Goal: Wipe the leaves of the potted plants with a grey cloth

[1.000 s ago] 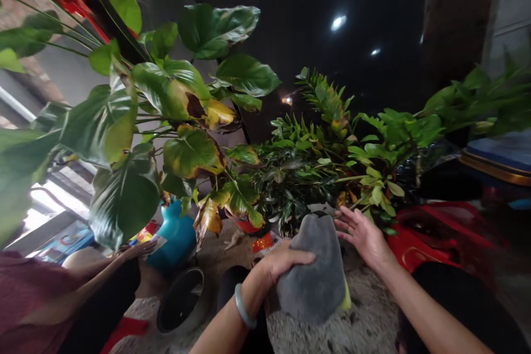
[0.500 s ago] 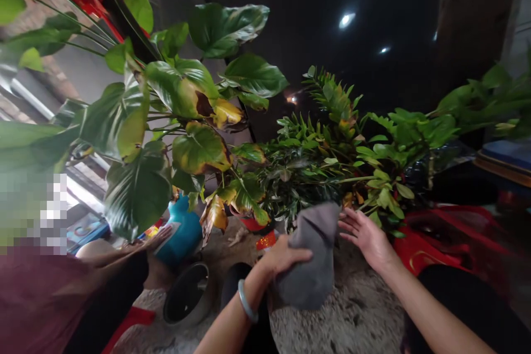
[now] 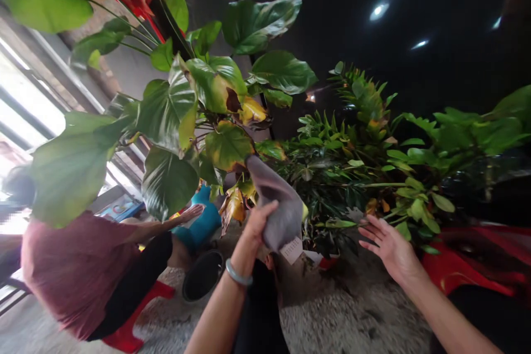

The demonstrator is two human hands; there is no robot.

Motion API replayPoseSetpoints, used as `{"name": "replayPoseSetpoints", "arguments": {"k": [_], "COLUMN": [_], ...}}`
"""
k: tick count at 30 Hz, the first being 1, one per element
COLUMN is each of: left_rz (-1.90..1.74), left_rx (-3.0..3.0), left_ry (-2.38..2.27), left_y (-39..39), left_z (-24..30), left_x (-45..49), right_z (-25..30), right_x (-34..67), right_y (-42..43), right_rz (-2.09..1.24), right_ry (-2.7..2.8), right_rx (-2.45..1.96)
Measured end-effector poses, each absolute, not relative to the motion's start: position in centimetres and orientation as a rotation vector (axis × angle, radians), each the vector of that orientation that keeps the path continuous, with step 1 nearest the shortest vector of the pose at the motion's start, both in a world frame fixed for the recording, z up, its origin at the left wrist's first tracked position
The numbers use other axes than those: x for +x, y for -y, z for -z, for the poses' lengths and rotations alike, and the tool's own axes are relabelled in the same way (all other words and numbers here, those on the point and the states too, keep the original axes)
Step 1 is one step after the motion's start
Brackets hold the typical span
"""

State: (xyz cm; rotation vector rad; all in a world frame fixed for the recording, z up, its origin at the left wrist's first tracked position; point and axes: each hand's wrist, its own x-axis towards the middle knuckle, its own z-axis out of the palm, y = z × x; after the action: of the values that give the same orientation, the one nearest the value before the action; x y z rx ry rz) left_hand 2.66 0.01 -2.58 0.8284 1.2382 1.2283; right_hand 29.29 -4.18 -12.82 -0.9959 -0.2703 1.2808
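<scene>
My left hand (image 3: 259, 224), with a pale bangle at the wrist, grips a grey cloth (image 3: 282, 213) by its lower left side. The cloth stands up from the fingers, its upper tip in front of a large plant's yellowing leaf (image 3: 228, 146). Whether the two touch, I cannot tell. My right hand (image 3: 392, 249) is open, palm partly turned up and fingers spread, holding nothing. It hovers beside the lower leaves of a bushy green plant (image 3: 418, 204). Beneath the cloth, a white printed paper (image 3: 292, 251) shows.
At the left a person in a reddish shirt (image 3: 83, 271) sits on a red stool (image 3: 135, 318), a hand (image 3: 191, 214) on a blue vase (image 3: 207, 218). A dark bucket (image 3: 203, 276) stands on the rough floor (image 3: 332, 315). Red plastic (image 3: 460, 265) lies at the right.
My left hand has carried the cloth left and up, bending its top toward the large plant. My right hand stays open, now farther from the cloth. The view has turned left.
</scene>
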Motion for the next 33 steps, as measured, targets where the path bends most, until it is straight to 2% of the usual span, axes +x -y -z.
{"name": "replayPoseSetpoints", "arguments": {"k": [2,5,12,15,20,23,28,30,33], "left_rz": [-0.948,-0.821,-1.321,-1.269,-0.819,-0.834,-1.285,-1.365,-1.131], "left_rx": [0.825,0.835,0.73,0.667,0.816,0.868,0.712,0.669,0.655], "left_ry": [-1.178,-1.077,-1.11,-1.19,-1.069,-1.021,-1.066,-1.076,-1.182], "left_y": [2.1,4.9,0.2,-0.8,3.5,4.6,0.6,-0.8,-0.4], "left_z": [6.1,7.8,-0.4,1.7,8.0,5.7,-1.8,-1.7,2.3], "left_x": [2.9,2.3,1.0,2.4,3.5,2.4,1.0,1.6,3.1], "right_z": [12.9,13.1,13.1,13.0,13.4,13.6,13.5,13.4,13.3], "right_x": [29.3,29.5,29.3,28.7,28.3,28.7,29.1,28.9,28.7], "right_y": [4.2,4.3,3.9,3.4,3.1,3.2,3.5,3.5,3.6], "right_rz": [-1.283,-1.292,-1.271,-1.234,-1.234,-1.243,-1.277,-1.272,-1.254], "right_ry": [0.26,0.269,0.314,0.328,0.319,0.339,0.327,0.329,0.326], "right_rx": [-0.997,-0.991,-0.97,-0.942,-0.969,-0.968,-0.938,-0.935,-0.945]}}
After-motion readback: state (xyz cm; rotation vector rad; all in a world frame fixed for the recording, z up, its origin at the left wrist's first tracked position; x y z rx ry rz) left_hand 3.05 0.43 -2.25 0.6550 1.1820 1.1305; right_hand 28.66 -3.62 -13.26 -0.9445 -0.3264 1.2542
